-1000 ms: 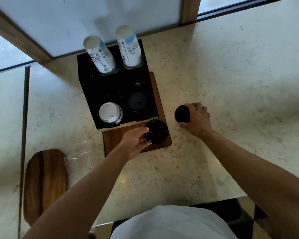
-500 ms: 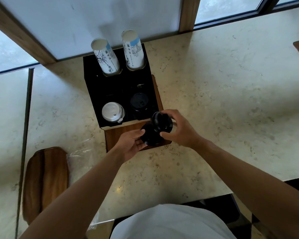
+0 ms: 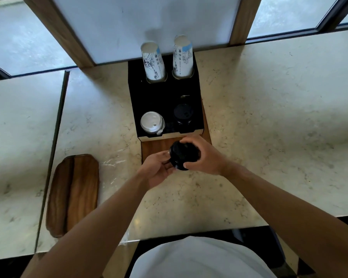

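Both hands meet over the near end of the wooden board, with a black lid held between them. The left hand lies palm up under the lid's left edge, its thumb and fingers curled against the rim. The right hand comes in from the right and wraps over the top, fingers spread along the far rim and thumb pressed on the near rim. The lid is tilted a little toward the left; whether it touches the board cannot be told, and what lies under it is hidden by the hands. Just beyond it, on the same board, stands a black holder with 4 slots: 2 stacks of printed paper cups at the back, a stack of white lids at front left and a stack of dark lids at front right. All this sits on a pale marble counter. A second wooden board lies well apart to the left, with clear plastic wrap beside it.
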`<state>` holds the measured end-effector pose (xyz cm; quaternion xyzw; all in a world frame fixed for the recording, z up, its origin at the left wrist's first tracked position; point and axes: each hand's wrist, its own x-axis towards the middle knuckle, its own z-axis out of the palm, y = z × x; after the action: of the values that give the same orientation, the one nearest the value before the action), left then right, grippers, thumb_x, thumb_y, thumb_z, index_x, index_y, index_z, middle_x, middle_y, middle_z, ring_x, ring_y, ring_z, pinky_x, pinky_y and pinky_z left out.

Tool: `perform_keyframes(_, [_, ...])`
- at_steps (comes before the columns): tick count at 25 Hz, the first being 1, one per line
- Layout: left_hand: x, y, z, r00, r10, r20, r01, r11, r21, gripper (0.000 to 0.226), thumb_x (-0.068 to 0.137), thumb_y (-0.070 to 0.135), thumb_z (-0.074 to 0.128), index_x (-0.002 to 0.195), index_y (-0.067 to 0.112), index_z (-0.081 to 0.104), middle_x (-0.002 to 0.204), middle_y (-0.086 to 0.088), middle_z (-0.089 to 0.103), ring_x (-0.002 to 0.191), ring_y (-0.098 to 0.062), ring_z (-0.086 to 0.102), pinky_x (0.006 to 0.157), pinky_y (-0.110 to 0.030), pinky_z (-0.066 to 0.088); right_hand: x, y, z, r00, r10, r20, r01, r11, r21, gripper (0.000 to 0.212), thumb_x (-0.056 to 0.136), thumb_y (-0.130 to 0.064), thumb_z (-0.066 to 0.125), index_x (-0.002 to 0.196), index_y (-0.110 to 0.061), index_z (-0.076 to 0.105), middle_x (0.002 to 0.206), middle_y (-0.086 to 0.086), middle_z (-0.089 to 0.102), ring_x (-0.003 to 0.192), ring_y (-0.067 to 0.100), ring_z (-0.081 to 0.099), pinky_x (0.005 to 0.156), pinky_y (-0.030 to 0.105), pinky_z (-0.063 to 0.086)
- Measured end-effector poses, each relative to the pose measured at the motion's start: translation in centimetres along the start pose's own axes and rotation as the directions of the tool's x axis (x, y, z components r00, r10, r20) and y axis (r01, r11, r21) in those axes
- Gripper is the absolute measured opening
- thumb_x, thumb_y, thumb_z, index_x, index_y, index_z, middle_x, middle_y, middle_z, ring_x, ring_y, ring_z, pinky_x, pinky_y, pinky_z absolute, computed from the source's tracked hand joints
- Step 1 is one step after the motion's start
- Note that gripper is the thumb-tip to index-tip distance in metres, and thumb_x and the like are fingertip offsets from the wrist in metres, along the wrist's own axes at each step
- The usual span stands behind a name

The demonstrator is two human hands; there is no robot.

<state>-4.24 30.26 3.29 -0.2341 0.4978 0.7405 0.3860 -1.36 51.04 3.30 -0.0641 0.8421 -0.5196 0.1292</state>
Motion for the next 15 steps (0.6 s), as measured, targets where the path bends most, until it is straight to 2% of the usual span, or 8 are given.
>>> perform_keyframes(4, [-0.7,0.0,-1.5,1.000,0.007,-0.029,-0.010,0.995,-0.099,0.036,0.102,0.008,0.046,0.135,-0.004,0.056,0.124,-0.024,0.062,0.097,-0.029,0.067,0.080,-0.034,0.058,0.1,-0.6,1.0,1.000,-0.020,-0.015,0.020,1.000,-0.001,0.072,0.072,-0.028,0.084,0.136,-0.023,0.051,0.134,-0.008,0.046,0.128,0.008,0.048,0.105,0.024,0.049])
perform_keyframes(6, [-0.9,0.1,-1.9,1.000,0.000,-0.022,-0.002,0.994,-0.108,0.039,0.102,0.013,0.047,0.135,-0.005,0.057,0.126,-0.025,0.060,0.100,-0.030,0.065,0.088,-0.037,0.054,0.2,-0.9,1.1,1.000,-0.022,-0.006,0.022,1.000,0.019,0.074,0.072,-0.025,0.086,0.137,-0.021,0.051,0.136,-0.006,0.046,0.129,0.008,0.048,0.105,0.024,0.050])
perform_keyframes(9, [-1.0,0.5,-2.1,1.000,0.002,0.007,-0.001,0.998,-0.066,0.050,0.100,0.035,0.059,0.132,-0.004,0.061,0.125,-0.027,0.066,0.109,-0.034,0.064,0.105,-0.045,0.047,0.3,-1.2,1.3,1.000,-0.002,0.020,0.001,0.999,0.052,0.076,0.071,-0.025,0.087,0.139,-0.023,0.051,0.138,-0.007,0.045,0.130,0.008,0.048,0.103,0.028,0.053])
perform_keyframes(10, [-1.2,0.7,-2.0,1.000,0.022,0.019,-0.022,0.999,-0.028,0.050,0.098,0.033,0.063,0.132,-0.004,0.060,0.127,-0.027,0.066,0.110,-0.035,0.063,0.107,-0.047,0.047,0.4,-1.3,1.3,1.000,0.005,0.025,-0.006,0.998,0.063,0.076,0.071,-0.025,0.087,0.138,-0.023,0.051,0.138,-0.007,0.045,0.130,0.009,0.048,0.103,0.028,0.053])
perform_keyframes(11, [-1.4,0.8,-1.7,0.999,0.047,0.024,-0.047,0.999,0.004,0.046,0.098,0.026,0.065,0.132,-0.004,0.060,0.129,-0.028,0.065,0.109,-0.035,0.064,0.103,-0.046,0.051,0.5,-1.4,1.2,1.000,0.007,0.024,-0.009,0.997,0.074,0.075,0.072,-0.024,0.088,0.138,-0.023,0.052,0.138,-0.008,0.045,0.130,0.010,0.048,0.104,0.029,0.053])
perform_keyframes(13, [-1.4,1.0,-1.4,0.997,0.076,0.029,-0.077,0.997,0.025,0.039,0.096,0.010,0.065,0.131,-0.007,0.059,0.129,-0.030,0.064,0.105,-0.034,0.067,0.086,-0.039,0.061,0.6,-1.3,1.2,1.000,0.015,0.020,-0.016,0.996,0.090,0.075,0.072,-0.023,0.088,0.138,-0.024,0.052,0.138,-0.007,0.047,0.129,0.010,0.049,0.104,0.029,0.052])
perform_keyframes(14, [-1.3,1.1,-1.3,0.996,0.080,0.032,-0.081,0.997,0.021,0.038,0.095,0.007,0.065,0.130,-0.008,0.060,0.129,-0.031,0.064,0.104,-0.035,0.068,0.083,-0.037,0.063,0.7,-1.3,1.1,0.999,0.036,0.021,-0.039,0.992,0.119,0.076,0.072,-0.025,0.087,0.139,-0.025,0.051,0.138,-0.006,0.048,0.129,0.011,0.051,0.104,0.031,0.053])
perform_keyframes(15, [-1.2,1.1,-1.3,0.996,0.080,0.034,-0.081,0.997,0.011,0.037,0.095,0.006,0.065,0.129,-0.008,0.060,0.130,-0.031,0.064,0.107,-0.035,0.068,0.086,-0.037,0.062,0.7,-1.2,1.1,0.997,0.077,0.021,-0.079,0.981,0.177,0.077,0.072,-0.029,0.087,0.140,-0.026,0.050,0.137,-0.005,0.051,0.128,0.012,0.053,0.102,0.032,0.054])
